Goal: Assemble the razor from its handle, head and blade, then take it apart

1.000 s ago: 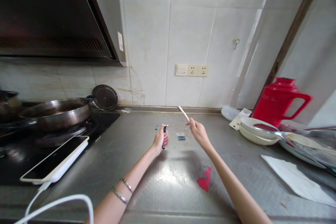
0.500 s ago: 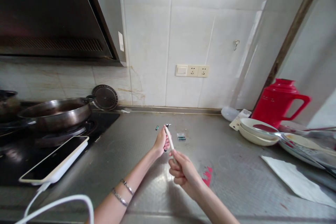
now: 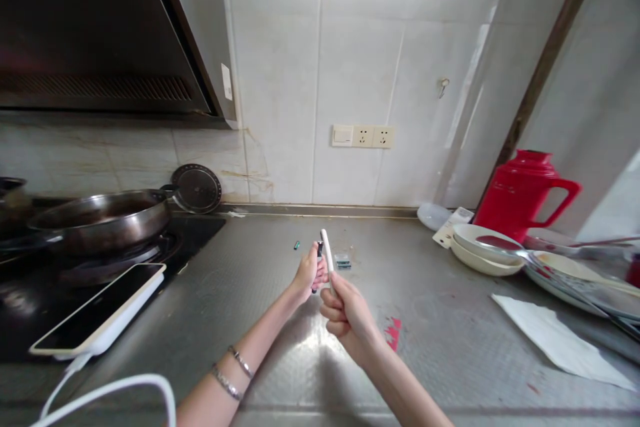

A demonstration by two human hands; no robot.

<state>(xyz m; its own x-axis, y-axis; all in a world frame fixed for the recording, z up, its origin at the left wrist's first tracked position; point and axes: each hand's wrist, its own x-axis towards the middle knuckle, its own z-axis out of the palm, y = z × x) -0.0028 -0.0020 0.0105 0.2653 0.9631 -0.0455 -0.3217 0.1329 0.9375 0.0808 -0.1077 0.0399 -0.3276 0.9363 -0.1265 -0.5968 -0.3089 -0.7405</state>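
Right hand [image 3: 350, 318]: closed round near end of white stick [image 3: 327, 253]; best steered gently.
Left hand [image 3: 306, 275]: curled round dark-handled tool [image 3: 319, 251], just left of stick, contact unclear; steady hold helps.
Red scrap [image 3: 394, 332]: near, right, partly hidden.
Clear pack [image 3: 343, 263]: right of stick, easily knocked.
Green piece [image 3: 297, 245]: far, left, clear of hands.

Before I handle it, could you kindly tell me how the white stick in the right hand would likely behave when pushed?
The white stick is probably stiff: it juts straight from the right hand, which holds only its lower end. It looks light, being so slim. Its seemingly rounded shape suggests it might roll if laid down and pushed.
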